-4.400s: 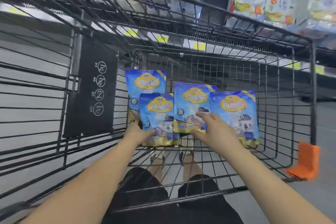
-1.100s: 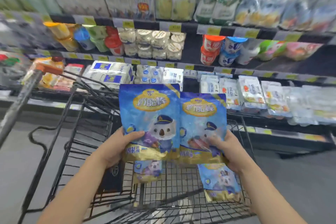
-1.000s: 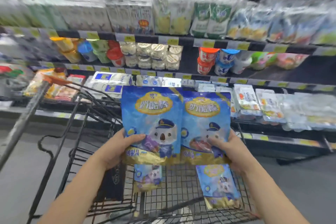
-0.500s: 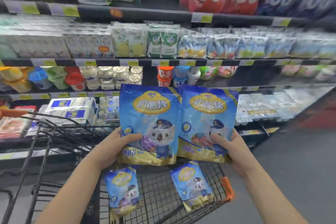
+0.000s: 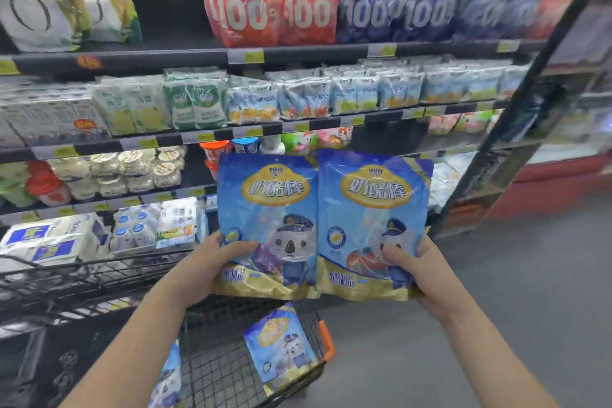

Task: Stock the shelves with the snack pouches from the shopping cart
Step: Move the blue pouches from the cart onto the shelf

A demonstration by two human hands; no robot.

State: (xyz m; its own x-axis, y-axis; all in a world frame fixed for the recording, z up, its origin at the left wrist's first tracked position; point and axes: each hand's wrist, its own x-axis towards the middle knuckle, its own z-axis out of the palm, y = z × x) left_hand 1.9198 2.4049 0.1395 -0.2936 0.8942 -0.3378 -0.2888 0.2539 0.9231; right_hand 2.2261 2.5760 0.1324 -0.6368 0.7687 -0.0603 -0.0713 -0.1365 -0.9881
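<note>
Our two pouches have shifted right along the shelves (image 5: 165,58). Left hand (image 5: 212,263) grips the left pouch (image 5: 265,209), right hand (image 5: 422,272) the right pouch (image 5: 374,209), above the cart (image 5: 215,369); both upright, tops up, reading "奶酪棒".

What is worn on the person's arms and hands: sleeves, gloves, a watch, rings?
Nothing visible. The left hand and right hand are bare: no gloves, rings or watch. No sleeve covers the left forearm or right forearm within the frame.
</note>
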